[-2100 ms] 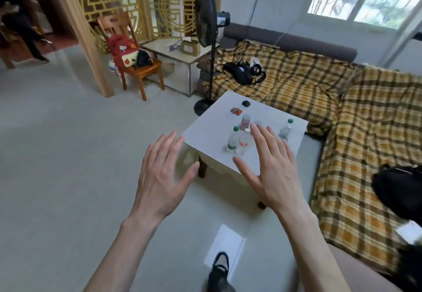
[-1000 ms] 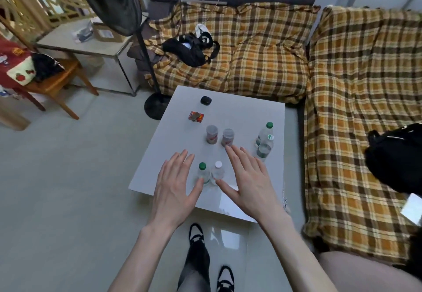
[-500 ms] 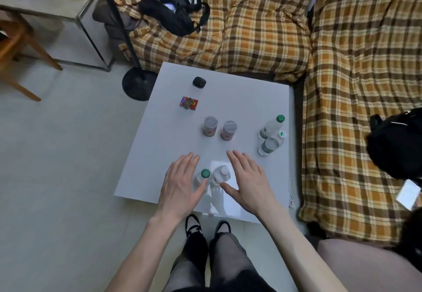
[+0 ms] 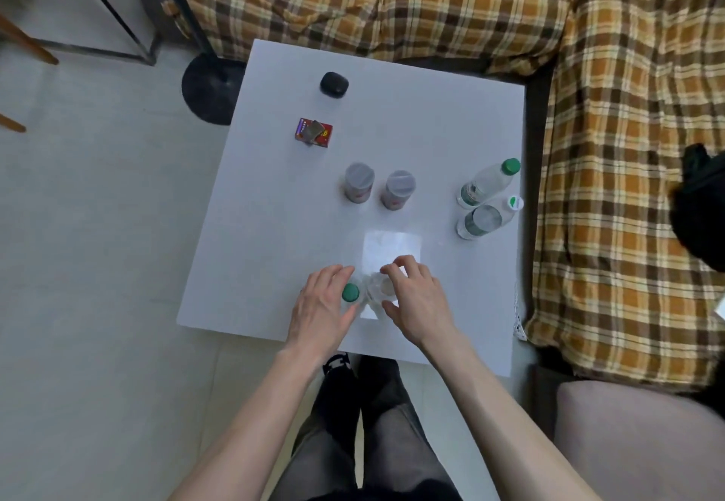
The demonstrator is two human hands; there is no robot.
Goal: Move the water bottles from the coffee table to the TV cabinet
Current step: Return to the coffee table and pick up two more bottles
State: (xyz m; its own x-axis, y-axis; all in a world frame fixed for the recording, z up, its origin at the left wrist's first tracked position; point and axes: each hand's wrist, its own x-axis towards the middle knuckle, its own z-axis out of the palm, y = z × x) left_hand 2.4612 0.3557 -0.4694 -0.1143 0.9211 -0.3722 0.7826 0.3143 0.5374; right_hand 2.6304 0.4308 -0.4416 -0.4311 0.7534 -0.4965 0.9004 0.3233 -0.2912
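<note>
I look straight down on the white coffee table (image 4: 274, 226). Near its front edge stand two clear water bottles side by side. My left hand (image 4: 319, 310) wraps the green-capped bottle (image 4: 350, 292). My right hand (image 4: 418, 298) curls round the white-capped bottle (image 4: 382, 289); its cap is partly hidden by my fingers. Two more bottles stand at the right edge, one with a green cap (image 4: 486, 182) and one with a white cap (image 4: 484, 220). The TV cabinet is out of view.
Two capped cups (image 4: 359, 182) (image 4: 398, 190), a red packet (image 4: 314, 133) and a small black case (image 4: 334, 84) sit further back on the table. Plaid-covered sofas (image 4: 627, 186) border the far and right sides. A fan base (image 4: 210, 90) stands at the left rear.
I have stepped up to the table and the view has tilted down. Both hands went from spread open above the near bottles to closing round them, one bottle each.
</note>
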